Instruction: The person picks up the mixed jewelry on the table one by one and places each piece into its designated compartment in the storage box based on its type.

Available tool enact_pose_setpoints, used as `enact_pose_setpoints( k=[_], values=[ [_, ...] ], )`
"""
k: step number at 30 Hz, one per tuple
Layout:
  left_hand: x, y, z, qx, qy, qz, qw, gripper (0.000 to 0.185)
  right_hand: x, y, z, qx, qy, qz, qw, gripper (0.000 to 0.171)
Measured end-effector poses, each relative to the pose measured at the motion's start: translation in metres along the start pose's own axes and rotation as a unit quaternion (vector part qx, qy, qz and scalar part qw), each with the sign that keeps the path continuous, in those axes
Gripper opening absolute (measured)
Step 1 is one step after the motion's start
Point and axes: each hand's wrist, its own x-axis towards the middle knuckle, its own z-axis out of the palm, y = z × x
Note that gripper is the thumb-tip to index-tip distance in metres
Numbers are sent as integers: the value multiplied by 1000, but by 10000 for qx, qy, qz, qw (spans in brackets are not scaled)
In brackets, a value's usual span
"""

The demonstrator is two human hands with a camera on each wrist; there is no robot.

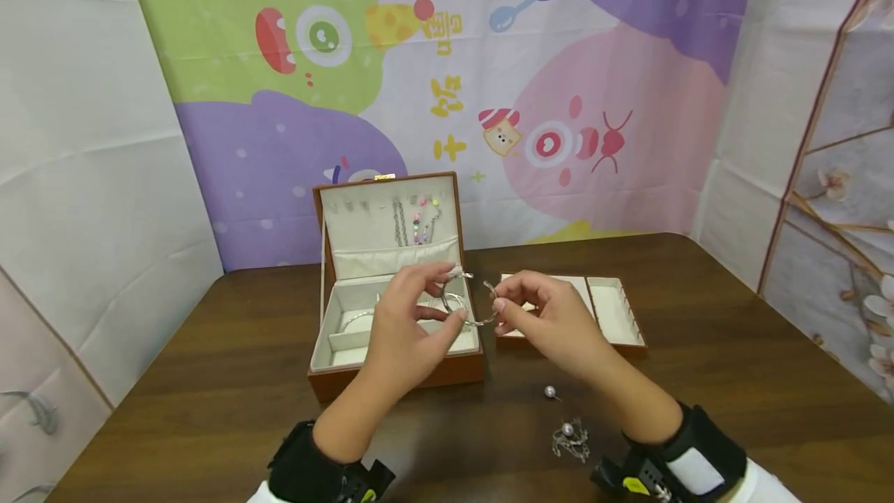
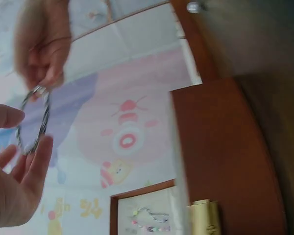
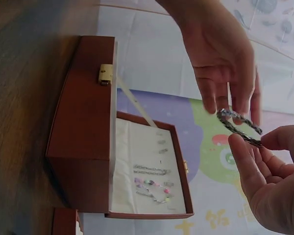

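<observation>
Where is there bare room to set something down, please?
The table is bare left of the open box and right of the tray. It is crowded in front of the tray, by the pearls and chain, and in the air around the bracelet held by left hand and right hand.

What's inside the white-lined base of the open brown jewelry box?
A thin curved silver band shows rear left. The left hand covers much of the rest; anything behind it is hidden.

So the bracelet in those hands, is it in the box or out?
Out: the left hand and right hand hold the bracelet, and the right wrist view shows it clear of the box.
</observation>
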Motion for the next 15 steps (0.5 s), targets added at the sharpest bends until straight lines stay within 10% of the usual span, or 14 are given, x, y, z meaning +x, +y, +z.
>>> enact_pose_setpoints(
  k=[5, 15],
  values=[
    [7, 6, -22, -1188, -526, -1205, 9842, 29, 1, -1, 1, 431, -74, 132, 9990, 9],
    [11, 10, -39, -776, -836, -1289, 9851, 20, 4, -2, 5, 427, -309, 48, 9986, 11]
  ],
)
